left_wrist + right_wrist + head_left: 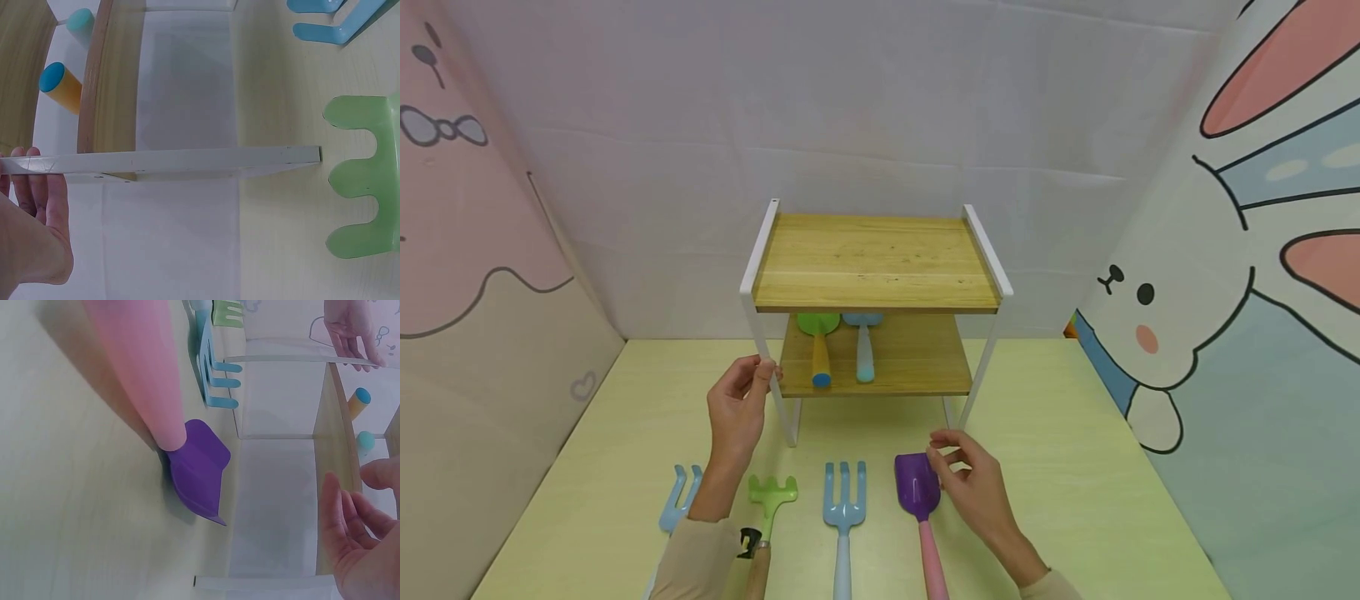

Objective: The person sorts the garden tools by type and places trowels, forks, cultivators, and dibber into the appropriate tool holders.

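Shelf [876,258] with two boards stands on one table [1075,467]; two tools lie on its low board [917,358] — one green-and-orange tool [821,358], one blue tool [865,358]; four more lie on the table, left to right: one small blue rake [673,512], one green rake [771,496], one blue fork [844,508], one purple shovel [917,483]; the left hand [739,408] pinches the white left leg [219,160] of the shelf; the right hand [976,482] is near the shovel — fingers softly bent, thumb apart from them.
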Demonstrator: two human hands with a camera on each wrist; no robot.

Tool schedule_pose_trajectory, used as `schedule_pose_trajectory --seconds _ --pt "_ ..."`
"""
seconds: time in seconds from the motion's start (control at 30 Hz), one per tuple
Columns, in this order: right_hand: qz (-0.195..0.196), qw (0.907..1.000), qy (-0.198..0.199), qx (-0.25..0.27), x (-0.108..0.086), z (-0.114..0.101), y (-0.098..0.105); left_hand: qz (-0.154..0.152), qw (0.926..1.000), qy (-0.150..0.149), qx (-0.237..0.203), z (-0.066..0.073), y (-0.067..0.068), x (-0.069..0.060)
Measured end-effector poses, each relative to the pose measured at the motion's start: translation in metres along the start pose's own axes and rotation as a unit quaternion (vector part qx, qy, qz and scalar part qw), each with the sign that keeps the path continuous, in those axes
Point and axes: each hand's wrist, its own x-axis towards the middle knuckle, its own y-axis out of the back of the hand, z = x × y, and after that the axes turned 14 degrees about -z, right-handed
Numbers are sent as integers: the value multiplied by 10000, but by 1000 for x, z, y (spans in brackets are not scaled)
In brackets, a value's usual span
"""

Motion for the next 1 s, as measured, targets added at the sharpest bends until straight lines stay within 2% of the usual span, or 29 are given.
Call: schedule_pose_trajectory --seconds 0.27,0.67,1.0 --pt "-3 9999 -169 18 -10 2 -1 12 10000 -22 -52 1 0 0" --pt "-179 9974 -691 -105 -25 8 -5 43 10000 -26 9 -1 0 1" --pt "-305 9962 -766 -295 -34 9 -5 27 10000 -7 -70 -1 -1 1"
